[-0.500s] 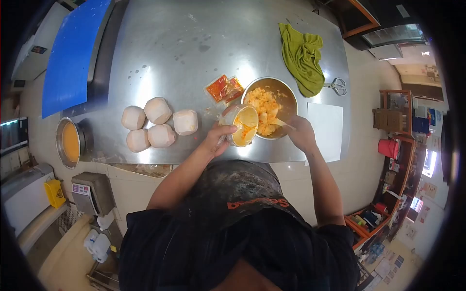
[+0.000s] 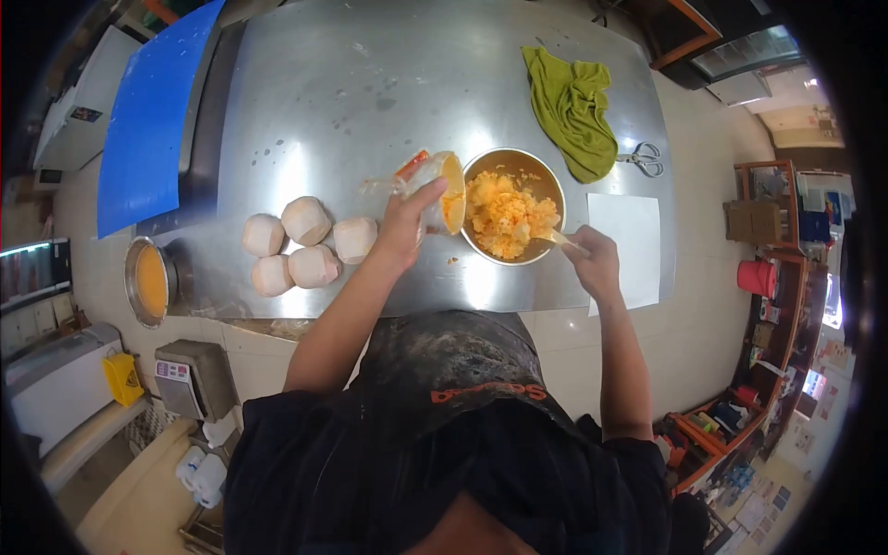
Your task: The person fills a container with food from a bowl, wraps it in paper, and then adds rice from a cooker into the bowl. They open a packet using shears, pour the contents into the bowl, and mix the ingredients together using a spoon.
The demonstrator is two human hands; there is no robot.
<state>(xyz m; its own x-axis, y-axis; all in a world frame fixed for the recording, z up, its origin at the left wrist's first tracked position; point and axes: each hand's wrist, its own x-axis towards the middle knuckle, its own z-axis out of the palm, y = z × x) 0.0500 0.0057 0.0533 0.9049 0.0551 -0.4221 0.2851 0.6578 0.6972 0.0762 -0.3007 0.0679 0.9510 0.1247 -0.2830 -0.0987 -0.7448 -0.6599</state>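
Observation:
My left hand (image 2: 407, 222) is wrapped round a pale hollow cup (image 2: 453, 194) covered in clear plastic, tilted with its mouth facing right; orange bits cling inside. The cup is at the left rim of a metal bowl (image 2: 549, 185) that holds a mound of orange-coloured rice (image 2: 499, 208). A pale spoon (image 2: 557, 239) is gripped in my right hand (image 2: 594, 261) at the bowl's right side, its head in the rice. Behind the cup, a red packet (image 2: 413, 165) shows only in part.
Several whitish peeled coconuts (image 2: 306, 220) sit at left on the steel table (image 2: 370, 55). A green cloth (image 2: 573, 111), scissors (image 2: 645, 160) and a white sheet (image 2: 629, 245) lie to the right. Beyond the left edge stands a pan of orange liquid (image 2: 151, 280).
My left hand has moved up and left with the cup, turning its mouth sideways. My right hand has shifted slightly right, and the rice is heaped differently.

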